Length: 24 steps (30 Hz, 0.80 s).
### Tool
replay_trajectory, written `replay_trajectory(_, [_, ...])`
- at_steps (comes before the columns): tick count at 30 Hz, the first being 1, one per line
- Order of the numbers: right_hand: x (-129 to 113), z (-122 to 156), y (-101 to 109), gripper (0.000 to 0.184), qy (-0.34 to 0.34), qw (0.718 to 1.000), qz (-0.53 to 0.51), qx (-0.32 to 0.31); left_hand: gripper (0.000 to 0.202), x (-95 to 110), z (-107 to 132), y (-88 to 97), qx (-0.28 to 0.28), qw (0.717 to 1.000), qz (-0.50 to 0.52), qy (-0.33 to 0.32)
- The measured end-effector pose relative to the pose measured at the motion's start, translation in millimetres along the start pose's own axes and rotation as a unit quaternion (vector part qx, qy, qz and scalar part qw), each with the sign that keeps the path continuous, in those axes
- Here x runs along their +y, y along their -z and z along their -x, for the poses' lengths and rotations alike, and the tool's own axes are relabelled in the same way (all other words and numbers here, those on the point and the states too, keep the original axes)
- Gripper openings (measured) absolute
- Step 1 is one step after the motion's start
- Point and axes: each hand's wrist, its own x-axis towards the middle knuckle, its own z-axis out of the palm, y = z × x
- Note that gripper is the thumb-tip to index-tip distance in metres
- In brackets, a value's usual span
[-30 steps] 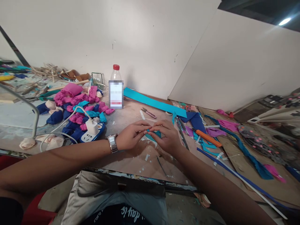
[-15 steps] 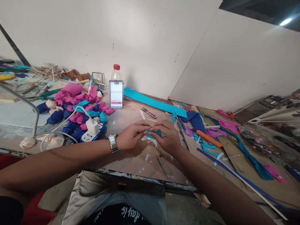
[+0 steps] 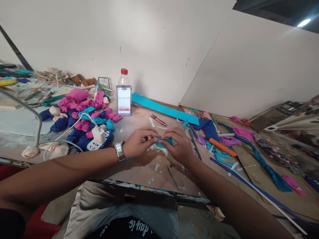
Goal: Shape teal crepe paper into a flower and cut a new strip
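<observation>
Over the middle of the table, my left hand (image 3: 141, 143) and my right hand (image 3: 179, 145) meet fingertip to fingertip. Both pinch a small piece of teal fabric (image 3: 166, 143), which is gathered tight where the fingers come together. Its wider part shows beneath my right fingers; much of it is hidden. A metal watch sits on my left wrist. Just beyond the hands lie thread snips (image 3: 159, 120) and a white strip (image 3: 152, 122). Further back stretches a long turquoise strip of fabric (image 3: 164, 109).
Pink, blue and turquoise fabric bundles (image 3: 79, 99) and a power strip (image 3: 96, 144) with a white plug lie left. A phone (image 3: 124, 101) leans against a red-capped bottle (image 3: 124, 78). An orange utility knife (image 3: 222, 147), fabric scraps and a long white stick (image 3: 271, 202) lie right.
Both hands have shifted very slightly, with the fingertips still pinched on the teal fabric. Everything else on the table stays where it was.
</observation>
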Motion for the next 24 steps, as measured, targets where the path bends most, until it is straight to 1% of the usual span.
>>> replay_trajectory(8, [-0.8, -1.4, 0.1, 0.016, -0.001, 1.000, -0.003, 0.002, 0.020, 0.8, 0.7, -1.6, -0.010, 1.000, 0.012, 0.026])
replay_trajectory(11, [-0.7, -0.9, -0.1, 0.013, -0.002, 1.000, -0.002, -0.001, 0.022, 1.1, 0.9, -2.9, -0.009, 0.999, 0.012, 0.038])
replay_trajectory(17, [-2.5, -0.7, 1.3, 0.005, -0.009, 1.000, -0.005, -0.004, 0.025, 1.6, 1.0, -3.3, 0.009, 0.998, 0.020, 0.055])
replay_trajectory(24, [-2.3, 0.0, 0.4, 0.006, -0.022, 0.999, -0.010, -0.024, 0.024, 2.0, 1.1, -2.9, 0.009, 0.999, 0.014, 0.044])
